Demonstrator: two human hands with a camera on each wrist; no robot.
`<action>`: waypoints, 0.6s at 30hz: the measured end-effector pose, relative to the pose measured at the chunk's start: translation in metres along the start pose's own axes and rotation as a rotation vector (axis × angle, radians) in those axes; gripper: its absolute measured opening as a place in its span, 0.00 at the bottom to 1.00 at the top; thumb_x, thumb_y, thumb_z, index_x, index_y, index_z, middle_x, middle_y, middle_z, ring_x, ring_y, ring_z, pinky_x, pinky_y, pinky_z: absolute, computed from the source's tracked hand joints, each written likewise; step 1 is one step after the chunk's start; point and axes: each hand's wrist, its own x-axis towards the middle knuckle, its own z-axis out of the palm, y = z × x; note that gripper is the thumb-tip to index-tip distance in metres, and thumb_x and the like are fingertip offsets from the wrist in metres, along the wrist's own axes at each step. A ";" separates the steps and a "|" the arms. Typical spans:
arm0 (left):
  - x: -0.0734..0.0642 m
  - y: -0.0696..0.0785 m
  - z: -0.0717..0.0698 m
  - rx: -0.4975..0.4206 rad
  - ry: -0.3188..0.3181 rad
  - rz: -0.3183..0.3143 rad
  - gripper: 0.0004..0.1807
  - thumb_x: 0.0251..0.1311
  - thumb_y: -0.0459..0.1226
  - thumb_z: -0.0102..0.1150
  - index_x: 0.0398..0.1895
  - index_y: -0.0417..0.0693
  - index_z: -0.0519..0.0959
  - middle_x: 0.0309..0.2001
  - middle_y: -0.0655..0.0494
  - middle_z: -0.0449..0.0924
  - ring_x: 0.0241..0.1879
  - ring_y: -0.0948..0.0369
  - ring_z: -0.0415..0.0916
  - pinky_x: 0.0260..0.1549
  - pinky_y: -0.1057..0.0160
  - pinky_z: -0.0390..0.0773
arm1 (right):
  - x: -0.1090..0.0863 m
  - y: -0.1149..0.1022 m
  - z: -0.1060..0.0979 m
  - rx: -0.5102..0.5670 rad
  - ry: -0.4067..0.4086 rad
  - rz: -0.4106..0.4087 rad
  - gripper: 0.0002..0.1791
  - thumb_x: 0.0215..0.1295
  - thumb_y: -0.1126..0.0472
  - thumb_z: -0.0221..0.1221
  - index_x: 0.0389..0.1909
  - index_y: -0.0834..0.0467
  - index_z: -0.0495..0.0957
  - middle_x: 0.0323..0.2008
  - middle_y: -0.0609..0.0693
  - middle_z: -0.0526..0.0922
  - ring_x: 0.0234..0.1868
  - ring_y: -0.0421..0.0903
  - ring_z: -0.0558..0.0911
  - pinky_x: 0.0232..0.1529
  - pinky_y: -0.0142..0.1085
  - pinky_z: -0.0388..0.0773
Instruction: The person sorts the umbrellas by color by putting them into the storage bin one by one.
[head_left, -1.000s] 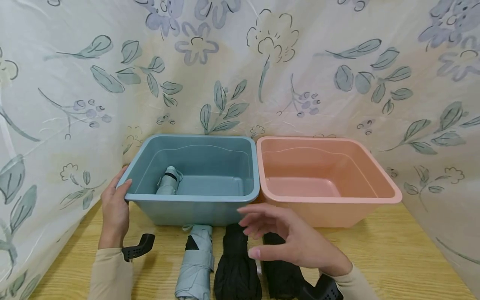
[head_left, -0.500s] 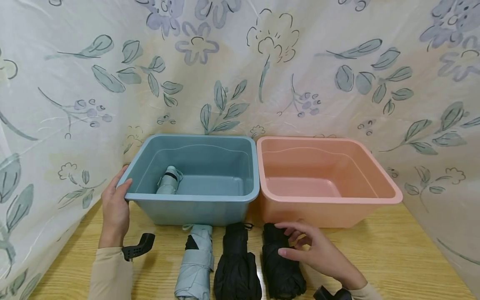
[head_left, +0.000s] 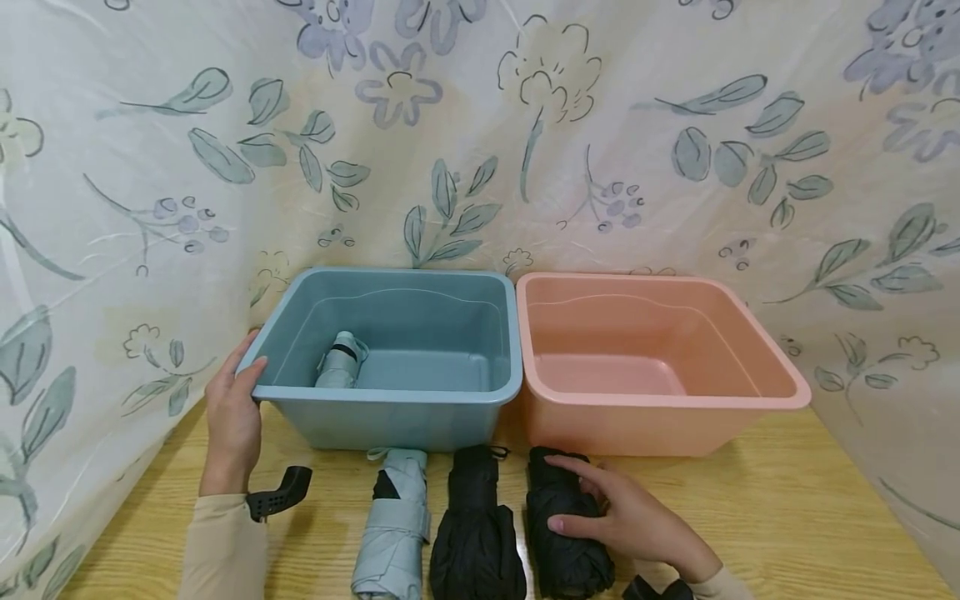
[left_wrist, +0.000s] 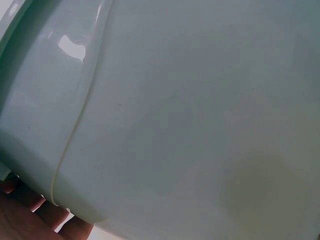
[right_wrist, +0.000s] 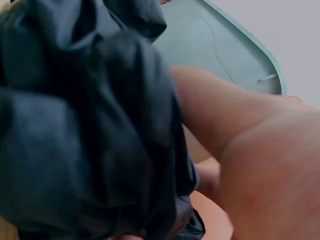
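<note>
My left hand (head_left: 234, 417) grips the left rim of a blue plastic bin (head_left: 397, 397), thumb over the edge and fingers outside. In the left wrist view, fingertips (left_wrist: 50, 212) show by the bin wall (left_wrist: 175, 125). My right hand (head_left: 626, 512) holds a folded black umbrella (head_left: 558, 500) lying on the table, thumb on top and the other fingers along its right side. In the right wrist view, black fabric (right_wrist: 100, 135) hides most of the fingers. To its left lie another folded black umbrella (head_left: 476, 533) and a folded light-blue umbrella (head_left: 392, 533).
A pink plastic bin (head_left: 663, 402) stands against the blue bin's right side. Inside the blue bin lies a light-blue umbrella (head_left: 339, 362). The bins stand on a wooden table (head_left: 787, 517), with a floral curtain (head_left: 450, 125) behind and at both sides.
My right hand has moved right and down from above the black umbrellas, and its fingers have settled on the rightmost one. The left hand stays on the blue bin's rim.
</note>
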 end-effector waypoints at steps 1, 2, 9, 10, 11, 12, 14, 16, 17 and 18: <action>0.000 0.000 0.000 0.000 -0.001 0.000 0.28 0.80 0.38 0.38 0.80 0.44 0.57 0.79 0.48 0.54 0.76 0.53 0.53 0.74 0.51 0.50 | 0.000 0.000 0.000 0.004 -0.014 0.008 0.39 0.67 0.45 0.66 0.75 0.49 0.65 0.28 0.46 0.63 0.24 0.37 0.63 0.27 0.34 0.67; 0.000 0.000 0.000 -0.002 -0.002 0.000 0.28 0.80 0.38 0.38 0.80 0.44 0.57 0.79 0.48 0.54 0.75 0.53 0.53 0.74 0.51 0.50 | 0.000 0.000 0.000 0.001 -0.022 0.009 0.40 0.67 0.45 0.66 0.76 0.50 0.64 0.27 0.46 0.63 0.25 0.39 0.65 0.27 0.35 0.67; 0.001 0.001 0.000 0.009 -0.004 -0.013 0.28 0.80 0.39 0.37 0.80 0.46 0.57 0.79 0.49 0.53 0.76 0.54 0.51 0.74 0.51 0.48 | 0.000 -0.005 0.007 0.008 0.011 0.028 0.44 0.62 0.42 0.69 0.76 0.48 0.63 0.71 0.60 0.67 0.65 0.63 0.71 0.55 0.55 0.74; 0.001 0.001 0.000 0.013 -0.005 -0.015 0.28 0.80 0.39 0.37 0.80 0.46 0.57 0.79 0.49 0.53 0.76 0.53 0.51 0.74 0.50 0.48 | 0.001 -0.005 0.009 0.027 0.016 0.034 0.44 0.62 0.42 0.70 0.76 0.48 0.64 0.72 0.61 0.65 0.67 0.64 0.69 0.57 0.58 0.73; 0.001 0.001 0.000 0.018 -0.005 -0.018 0.28 0.80 0.39 0.37 0.80 0.46 0.57 0.79 0.50 0.53 0.76 0.53 0.51 0.74 0.50 0.48 | 0.001 -0.006 0.010 0.049 0.020 0.042 0.44 0.61 0.43 0.70 0.76 0.48 0.64 0.72 0.60 0.65 0.68 0.65 0.68 0.58 0.60 0.71; 0.001 0.001 -0.001 0.023 -0.006 -0.020 0.28 0.80 0.39 0.37 0.80 0.47 0.57 0.79 0.50 0.53 0.76 0.53 0.51 0.74 0.49 0.48 | 0.001 -0.006 0.011 0.071 0.023 0.052 0.44 0.60 0.44 0.71 0.75 0.47 0.65 0.73 0.60 0.64 0.69 0.65 0.66 0.58 0.61 0.70; 0.002 0.001 -0.001 0.026 -0.008 -0.027 0.28 0.80 0.39 0.37 0.80 0.47 0.57 0.79 0.51 0.52 0.76 0.53 0.51 0.74 0.49 0.48 | 0.002 -0.007 0.012 0.111 0.025 0.072 0.44 0.59 0.45 0.73 0.75 0.44 0.65 0.73 0.59 0.63 0.71 0.65 0.64 0.60 0.63 0.67; 0.002 0.002 -0.001 0.034 -0.008 -0.032 0.28 0.80 0.39 0.36 0.80 0.48 0.57 0.79 0.51 0.52 0.76 0.53 0.50 0.74 0.49 0.47 | 0.003 -0.009 0.012 0.144 0.020 0.095 0.43 0.59 0.47 0.73 0.74 0.42 0.66 0.74 0.58 0.63 0.71 0.64 0.63 0.60 0.64 0.66; 0.002 0.002 -0.001 0.036 -0.008 -0.034 0.28 0.80 0.40 0.36 0.80 0.48 0.57 0.79 0.52 0.52 0.76 0.53 0.50 0.74 0.49 0.47 | 0.004 -0.010 0.012 0.157 0.015 0.104 0.43 0.58 0.47 0.73 0.74 0.41 0.66 0.74 0.58 0.63 0.71 0.64 0.63 0.60 0.63 0.66; 0.002 0.002 -0.001 0.037 -0.009 -0.034 0.28 0.80 0.40 0.36 0.80 0.48 0.57 0.80 0.52 0.52 0.76 0.53 0.50 0.74 0.48 0.47 | 0.004 -0.010 0.013 0.165 0.012 0.109 0.42 0.58 0.47 0.73 0.74 0.41 0.66 0.74 0.58 0.63 0.71 0.64 0.63 0.60 0.63 0.66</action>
